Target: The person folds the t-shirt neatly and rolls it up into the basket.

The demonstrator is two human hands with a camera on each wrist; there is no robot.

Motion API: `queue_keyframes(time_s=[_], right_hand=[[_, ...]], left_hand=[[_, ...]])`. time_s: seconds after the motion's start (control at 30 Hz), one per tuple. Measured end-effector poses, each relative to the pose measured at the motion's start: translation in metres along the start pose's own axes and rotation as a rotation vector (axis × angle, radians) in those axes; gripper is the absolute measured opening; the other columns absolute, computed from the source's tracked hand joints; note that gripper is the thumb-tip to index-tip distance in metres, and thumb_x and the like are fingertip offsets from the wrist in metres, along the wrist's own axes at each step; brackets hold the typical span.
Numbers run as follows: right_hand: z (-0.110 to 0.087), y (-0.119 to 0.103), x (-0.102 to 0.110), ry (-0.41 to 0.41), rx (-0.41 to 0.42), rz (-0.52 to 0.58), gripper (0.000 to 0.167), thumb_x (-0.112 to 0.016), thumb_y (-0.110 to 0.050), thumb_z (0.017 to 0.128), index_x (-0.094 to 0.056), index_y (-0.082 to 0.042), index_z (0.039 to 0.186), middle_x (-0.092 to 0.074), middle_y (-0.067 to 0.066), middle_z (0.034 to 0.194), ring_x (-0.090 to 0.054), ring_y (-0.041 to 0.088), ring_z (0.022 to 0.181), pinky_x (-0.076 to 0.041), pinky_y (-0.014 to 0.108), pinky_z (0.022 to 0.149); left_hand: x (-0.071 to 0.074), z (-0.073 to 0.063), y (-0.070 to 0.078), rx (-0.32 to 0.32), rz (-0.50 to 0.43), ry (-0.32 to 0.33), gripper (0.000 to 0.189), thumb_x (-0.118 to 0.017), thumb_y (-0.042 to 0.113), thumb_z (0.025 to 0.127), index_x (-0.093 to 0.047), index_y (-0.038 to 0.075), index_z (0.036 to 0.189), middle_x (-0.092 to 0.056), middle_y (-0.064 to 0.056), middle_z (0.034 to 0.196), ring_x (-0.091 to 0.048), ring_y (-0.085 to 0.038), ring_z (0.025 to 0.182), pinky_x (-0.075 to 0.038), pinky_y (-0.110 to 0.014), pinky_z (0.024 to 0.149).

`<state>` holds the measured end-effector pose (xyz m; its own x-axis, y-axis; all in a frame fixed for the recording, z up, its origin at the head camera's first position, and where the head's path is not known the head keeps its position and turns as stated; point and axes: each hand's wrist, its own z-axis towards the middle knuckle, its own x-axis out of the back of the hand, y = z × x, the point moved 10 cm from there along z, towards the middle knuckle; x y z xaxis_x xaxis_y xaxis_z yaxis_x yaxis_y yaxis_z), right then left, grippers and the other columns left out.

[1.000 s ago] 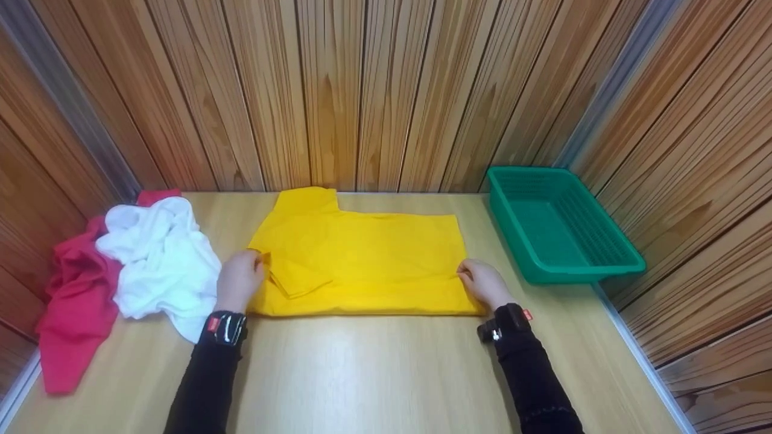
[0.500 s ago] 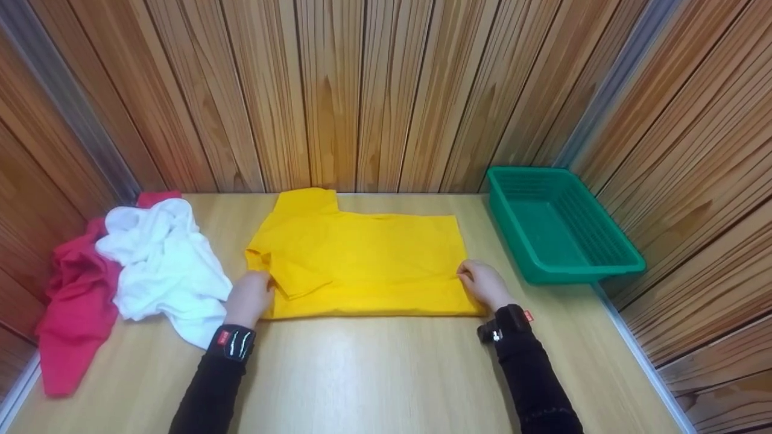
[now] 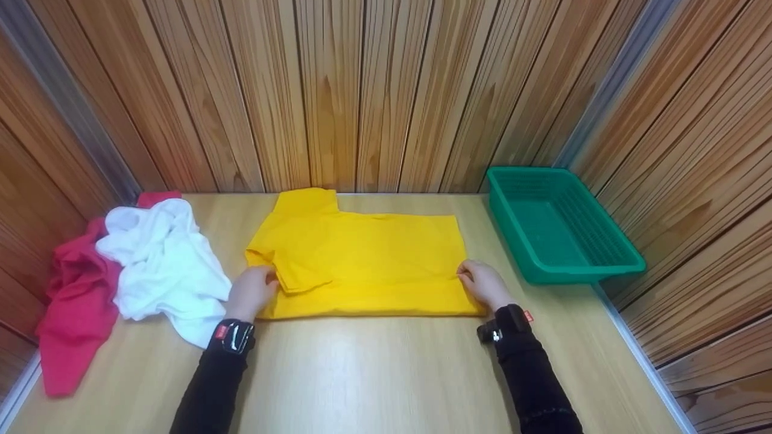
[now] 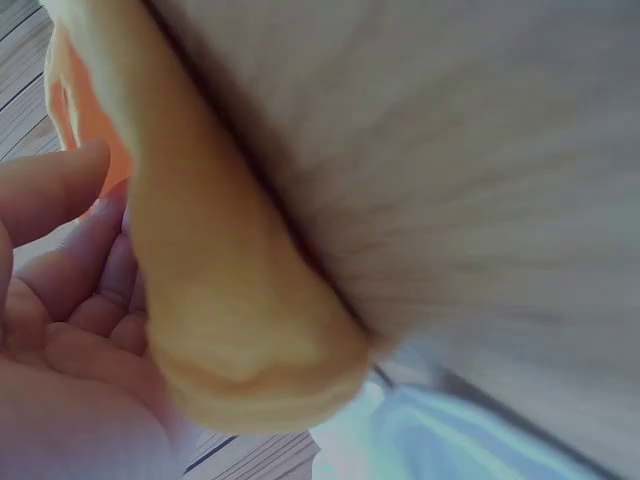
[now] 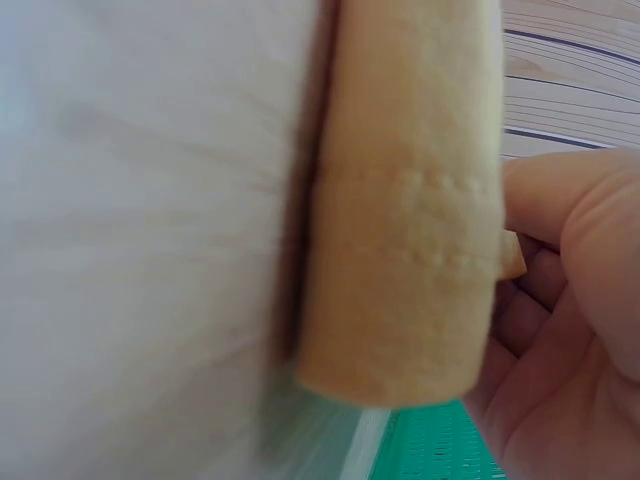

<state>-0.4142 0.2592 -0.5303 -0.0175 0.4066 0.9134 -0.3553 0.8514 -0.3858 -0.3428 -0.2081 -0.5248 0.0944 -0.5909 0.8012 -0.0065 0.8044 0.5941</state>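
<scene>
A yellow T-shirt (image 3: 386, 247) lies folded lengthwise on the table, its sleeves toward the left. At its left end my left hand (image 3: 250, 294) pinches the cloth beside the folded-over sleeve (image 3: 300, 274); in the left wrist view the thumb (image 4: 60, 190) sits against the orange-looking inside of the cloth. My right hand (image 3: 484, 283) pinches the hem at the right end. A small tip of cloth shows between thumb and fingers in the right wrist view, next to the stitched fold (image 5: 405, 240).
A crumpled white garment (image 3: 166, 259) lies over a red one (image 3: 78, 319) at the left, close to my left wrist. The green plastic basket (image 3: 558, 223) stands at the back right. Wood-patterned walls (image 3: 386, 90) enclose the table (image 3: 362, 374) behind and on the sides.
My left hand has moved nearer along the shirt's left end, from the sleeve opening toward the front corner. The folded-over sleeve has shifted slightly. My right hand has stayed at the hem.
</scene>
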Motion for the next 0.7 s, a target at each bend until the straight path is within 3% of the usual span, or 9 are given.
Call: queue_keyframes(time_s=[0.17, 0.3, 0.43, 0.7], right_hand=[[0.000, 0.000, 0.000, 0.002, 0.009, -0.004, 0.004, -0.062, -0.008, 0.096, -0.063, -0.004, 0.096, -0.061, 0.010, 0.089, -0.056, 0.030, 0.083, -0.048, 0.048, 0.083], [-0.001, -0.002, 0.001, 0.006, 0.014, 0.005, 0.004, -0.062, -0.008, 0.096, -0.063, -0.004, 0.096, -0.061, 0.010, 0.089, -0.056, 0.030, 0.083, -0.048, 0.048, 0.083], [-0.001, -0.001, 0.000, -0.011, -0.012, 0.019, 0.005, -0.062, -0.009, 0.097, -0.063, -0.005, 0.096, -0.060, 0.009, 0.090, -0.055, 0.029, 0.084, -0.048, 0.047, 0.083], [-0.001, 0.002, 0.000, -0.014, -0.016, 0.017, 0.005, -0.062, -0.009, 0.097, -0.063, -0.004, 0.097, -0.062, 0.011, 0.092, -0.056, 0.030, 0.086, -0.048, 0.048, 0.084]], left_hand=[[0.002, 0.007, 0.011, -0.029, -0.060, 0.029, 0.019, -0.065, 0.011, 0.093, -0.067, -0.003, 0.105, -0.067, -0.017, 0.096, -0.059, -0.034, 0.084, -0.049, -0.049, 0.082], [0.001, 0.012, 0.021, -0.063, -0.097, 0.037, 0.033, -0.063, 0.010, 0.095, -0.062, -0.006, 0.123, -0.066, -0.023, 0.116, -0.061, -0.039, 0.105, -0.045, -0.053, 0.097], [-0.008, 0.015, 0.030, -0.104, -0.111, -0.008, 0.046, -0.062, 0.011, 0.097, -0.052, -0.005, 0.138, -0.057, -0.025, 0.134, -0.053, -0.041, 0.123, -0.038, -0.053, 0.106], [-0.025, 0.018, 0.042, -0.157, -0.030, -0.054, 0.043, -0.064, 0.009, 0.093, -0.057, -0.007, 0.133, -0.058, -0.025, 0.131, -0.052, -0.042, 0.124, -0.036, -0.052, 0.107]])
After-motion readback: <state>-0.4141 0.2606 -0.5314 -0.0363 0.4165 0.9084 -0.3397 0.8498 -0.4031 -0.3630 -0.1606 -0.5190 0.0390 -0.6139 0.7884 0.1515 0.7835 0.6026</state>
